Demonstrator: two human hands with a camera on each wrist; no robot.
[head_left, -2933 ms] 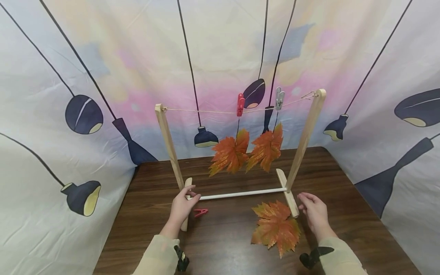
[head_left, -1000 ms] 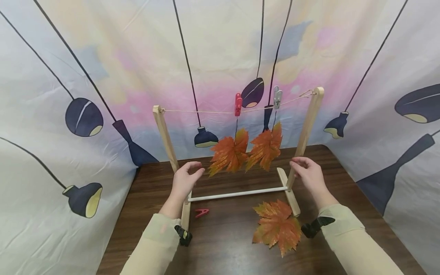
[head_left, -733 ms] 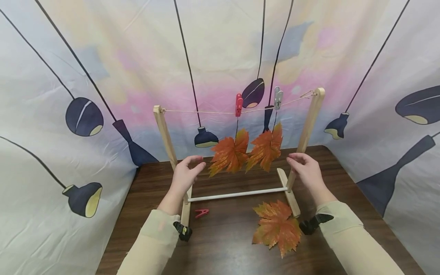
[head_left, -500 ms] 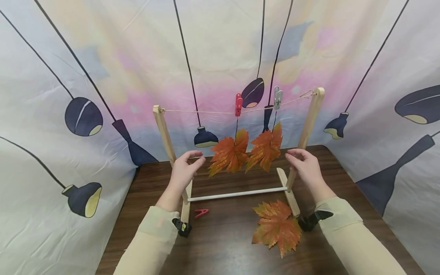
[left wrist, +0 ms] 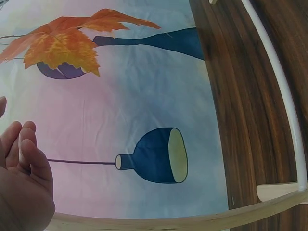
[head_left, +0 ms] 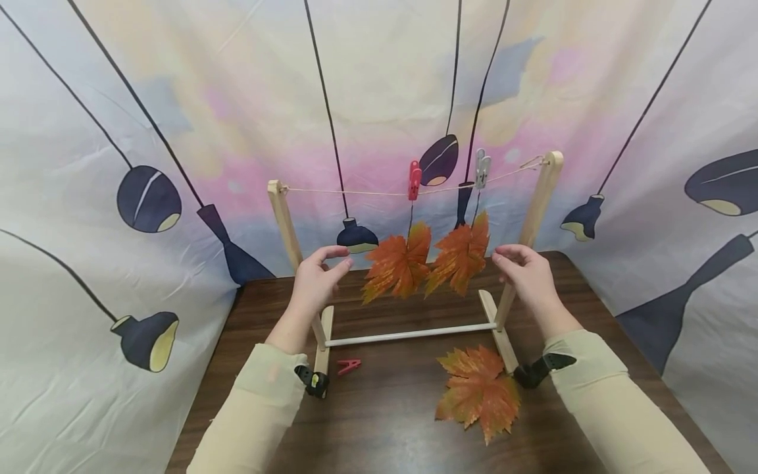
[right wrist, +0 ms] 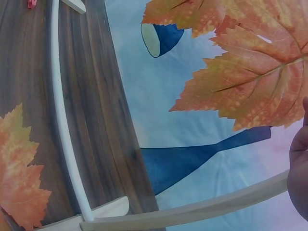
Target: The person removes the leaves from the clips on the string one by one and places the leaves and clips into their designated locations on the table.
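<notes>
Two orange maple leaves hang from a string (head_left: 349, 192) on a wooden rack. A red clothespin (head_left: 414, 181) holds the left leaf (head_left: 398, 264) and a grey clothespin (head_left: 482, 170) the right leaf (head_left: 460, 257). My left hand (head_left: 316, 280), fingers loosely bent and holding nothing, is raised in front of the left post (head_left: 285, 224). On the other side my right hand (head_left: 529, 276) is likewise bare, its fingertips close to the right leaf and overlapping the right post (head_left: 541, 197). In the right wrist view only part of that hand (right wrist: 298, 168) shows.
A third maple leaf (head_left: 478, 393) lies on the dark wooden table (head_left: 379, 421) by the rack's right foot (head_left: 505, 349). A loose red clothespin (head_left: 349, 366) lies near the left foot. A white rod (head_left: 408, 335) joins the posts low down. Behind hangs a printed curtain (head_left: 379, 99).
Both hands have risen from beside the rack's base to the height of the hanging leaves. The leaves, clothespins and rack stay in place.
</notes>
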